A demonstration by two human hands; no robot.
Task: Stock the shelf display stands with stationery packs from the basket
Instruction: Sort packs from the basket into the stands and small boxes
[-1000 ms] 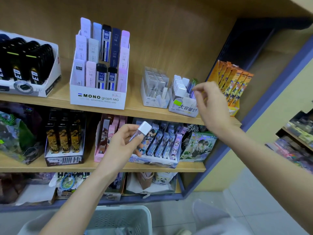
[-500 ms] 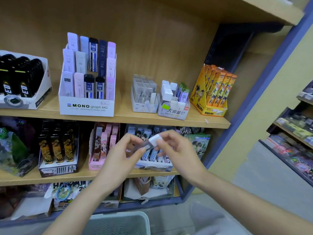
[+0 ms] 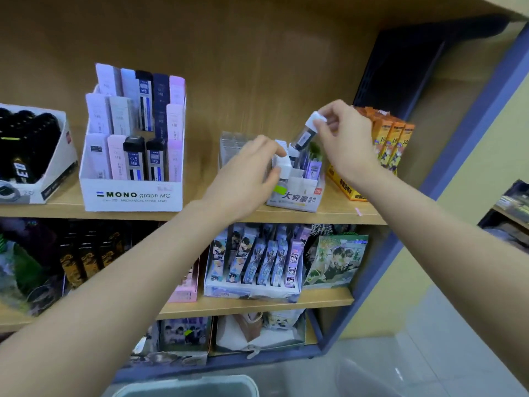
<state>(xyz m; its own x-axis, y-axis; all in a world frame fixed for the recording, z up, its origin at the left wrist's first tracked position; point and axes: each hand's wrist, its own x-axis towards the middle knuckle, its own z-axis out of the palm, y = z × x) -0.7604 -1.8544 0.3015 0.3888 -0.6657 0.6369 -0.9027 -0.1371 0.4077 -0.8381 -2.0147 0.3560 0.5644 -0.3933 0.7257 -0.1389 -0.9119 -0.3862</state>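
The right hand (image 3: pixel 343 138) is pinching a small clear pack (image 3: pixel 305 136) by its white cap between thumb and forefinger, with the other fingers curling loosely behind. The pack is hanging tilted, cap up and to the right. Its dark lower end is pointing down into the back of the small white display stand (image 3: pixel 297 199), which is sitting on the upper shelf (image 3: pixel 339 214). Whether the tip is touching anything inside the stand is not clear. The left hand (image 3: pixel 252 173) is reaching in from the stand's left side, its thumb and fingers curling round the white-capped packs (image 3: pixel 282 164) standing near the front and gripping them. A clear plastic stand (image 3: pixel 229 144) is showing just behind the left hand, and an orange box of packs (image 3: pixel 396 140) is standing beside the display stand, behind the right wrist. Further left on the same shelf, a white box of pencil leads (image 3: pixel 131 194) is sitting next to a box of black items (image 3: pixel 55 167). The basket (image 3: pixel 186 381) is showing only its pale rim at the bottom edge, below both forearms.
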